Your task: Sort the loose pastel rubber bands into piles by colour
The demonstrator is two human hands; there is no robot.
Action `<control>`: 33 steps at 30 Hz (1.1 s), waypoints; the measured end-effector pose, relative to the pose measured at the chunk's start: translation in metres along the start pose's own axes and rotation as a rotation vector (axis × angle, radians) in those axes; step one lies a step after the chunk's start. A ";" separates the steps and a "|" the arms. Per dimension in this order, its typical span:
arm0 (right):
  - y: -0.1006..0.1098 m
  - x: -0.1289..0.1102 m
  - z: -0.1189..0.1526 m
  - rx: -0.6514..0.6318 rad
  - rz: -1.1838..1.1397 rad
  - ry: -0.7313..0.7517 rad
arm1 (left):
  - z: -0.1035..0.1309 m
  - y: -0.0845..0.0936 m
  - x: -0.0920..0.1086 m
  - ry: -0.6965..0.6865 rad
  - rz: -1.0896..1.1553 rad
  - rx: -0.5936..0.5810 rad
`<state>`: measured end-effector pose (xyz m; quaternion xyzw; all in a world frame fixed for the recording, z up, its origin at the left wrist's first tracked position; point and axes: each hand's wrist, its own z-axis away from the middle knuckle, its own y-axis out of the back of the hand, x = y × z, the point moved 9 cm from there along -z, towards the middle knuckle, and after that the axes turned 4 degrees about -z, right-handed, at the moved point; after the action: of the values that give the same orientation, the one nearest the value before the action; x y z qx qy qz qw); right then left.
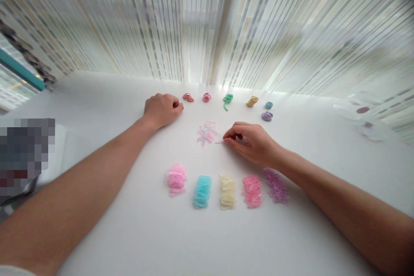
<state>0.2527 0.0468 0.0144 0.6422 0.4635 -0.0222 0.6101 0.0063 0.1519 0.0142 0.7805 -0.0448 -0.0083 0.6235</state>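
My right hand (249, 138) pinches one thin pink rubber band (220, 142) between thumb and forefinger, just above the table. Left of its fingertips lies a loose heap of pale pink, white and bluish rubber bands (207, 133). My left hand (162, 110) rests on the table as a closed fist; the inside of it is hidden. Close to its knuckles is a small bunch of red hair ties (188, 97). Nearer me, in a row, are piles of bands: light pink (176, 180), turquoise (202, 191), cream (227, 191), coral pink (252, 191) and purple (276, 185), the last partly beside my right forearm.
Along the back lie a pink coil (207, 97), a green coil (228, 100), a yellow coil (252, 101), a blue coil (268, 105) and a purple coil (267, 116). A striped string curtain (200, 26) hangs behind the white table (207, 241). Clear items with dark spots (362, 110) sit at right.
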 end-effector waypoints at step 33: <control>0.067 -0.020 0.056 0.095 0.001 -0.081 | -0.003 -0.003 -0.004 -0.001 0.013 -0.003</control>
<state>0.3130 0.0022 0.0627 0.6694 0.4365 -0.0698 0.5971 0.0026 0.1561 0.0122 0.7793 -0.0500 -0.0047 0.6247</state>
